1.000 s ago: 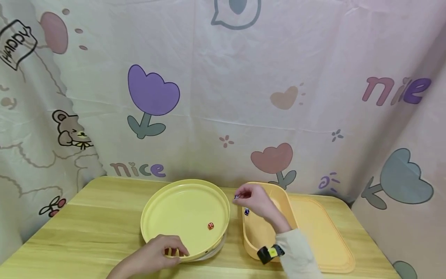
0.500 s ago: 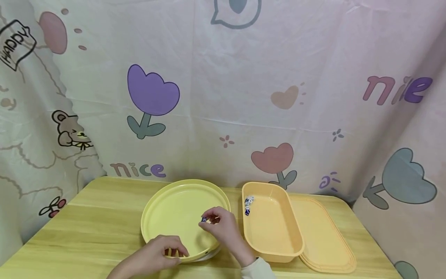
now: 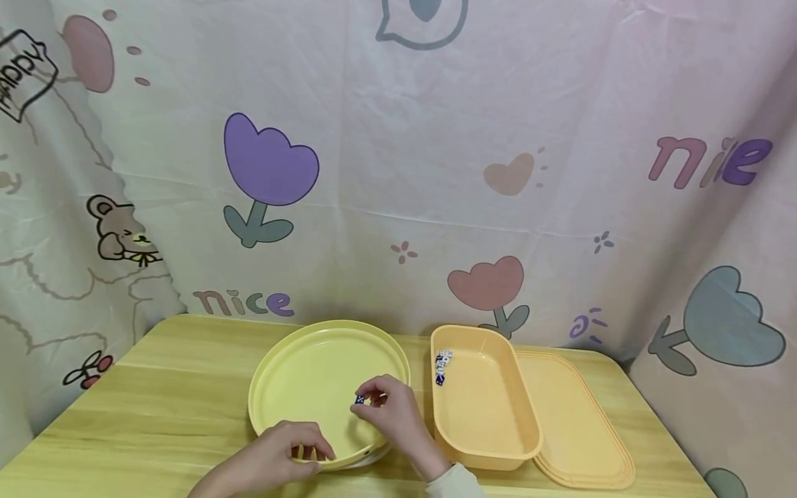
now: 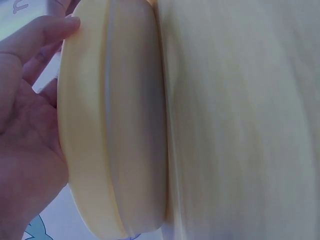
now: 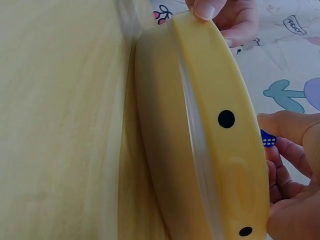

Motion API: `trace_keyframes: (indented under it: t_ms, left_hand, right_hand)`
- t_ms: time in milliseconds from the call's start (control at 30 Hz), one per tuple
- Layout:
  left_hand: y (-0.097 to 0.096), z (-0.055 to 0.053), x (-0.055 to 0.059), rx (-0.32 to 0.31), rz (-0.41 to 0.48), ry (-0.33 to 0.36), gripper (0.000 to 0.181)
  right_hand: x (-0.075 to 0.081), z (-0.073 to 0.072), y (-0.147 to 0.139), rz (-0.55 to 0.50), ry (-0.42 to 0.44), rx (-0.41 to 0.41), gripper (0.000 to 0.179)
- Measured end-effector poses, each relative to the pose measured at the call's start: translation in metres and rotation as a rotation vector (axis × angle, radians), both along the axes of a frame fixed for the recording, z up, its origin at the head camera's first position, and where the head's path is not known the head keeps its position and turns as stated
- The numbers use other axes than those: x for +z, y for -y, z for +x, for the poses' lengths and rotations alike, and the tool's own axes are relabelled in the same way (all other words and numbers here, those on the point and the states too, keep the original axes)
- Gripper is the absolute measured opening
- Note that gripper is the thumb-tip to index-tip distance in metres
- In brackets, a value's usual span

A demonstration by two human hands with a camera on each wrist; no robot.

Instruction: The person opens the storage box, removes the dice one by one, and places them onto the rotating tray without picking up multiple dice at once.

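Note:
Between thumb and fingertips, my right hand (image 3: 396, 413) pinches a blue die (image 3: 359, 400) over the right part of a round yellow tray (image 3: 305, 377). White pips on the blue die (image 5: 269, 139) show in the right wrist view. My left hand (image 3: 283, 453) grips the tray's near rim, thumb outside and fingers over the inner edge. Its thumb also shows at the rim in the left wrist view. A lower round body (image 5: 162, 125) stands under the tray, with a gap at one side. No red die shows now; my right hand covers that part of the tray.
An orange-yellow rectangular box (image 3: 488, 415) stands right of the tray, with several white and blue dice (image 3: 443, 363) by its left wall. Its flat lid (image 3: 579, 422) lies to the right. A printed curtain (image 3: 373, 173) hangs behind the wooden table (image 3: 156, 401).
My right hand has moved left from above the rectangular box to the tray, still pinching a blue die. The red die has gone out of sight there. My left hand stays at the rim.

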State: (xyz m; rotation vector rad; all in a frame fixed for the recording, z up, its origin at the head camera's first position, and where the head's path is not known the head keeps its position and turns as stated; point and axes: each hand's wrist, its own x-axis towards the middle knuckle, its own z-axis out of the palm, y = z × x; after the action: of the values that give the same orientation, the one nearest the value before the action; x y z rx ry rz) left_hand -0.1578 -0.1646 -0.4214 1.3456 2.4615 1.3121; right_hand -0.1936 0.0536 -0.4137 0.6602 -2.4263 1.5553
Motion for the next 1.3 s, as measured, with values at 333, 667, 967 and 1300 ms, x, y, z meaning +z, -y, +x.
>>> trace_keyframes:
  t_ms: [333,667,967,1300]
  left_hand:
    - [0.003,0.0,-0.004,0.0,0.004,0.06,0.021]
    - [0.002,-0.001,-0.004,-0.018,0.018,0.015,0.019]
    - [0.003,-0.001,-0.003,0.017,0.021,-0.05,0.024]
    - [0.001,-0.001,-0.003,-0.012,0.013,0.013,0.018]
  right_hand:
    - [0.0,0.001,0.002,0.02,-0.012,-0.009,0.016]
    - [0.031,0.003,-0.005,-0.01,0.086,0.059,0.021]
    - [0.127,-0.03,-0.036,0.074,-0.011,-0.002,0.024]
    - [0.102,-0.102,-0.1,0.053,0.12,-0.219,0.021]
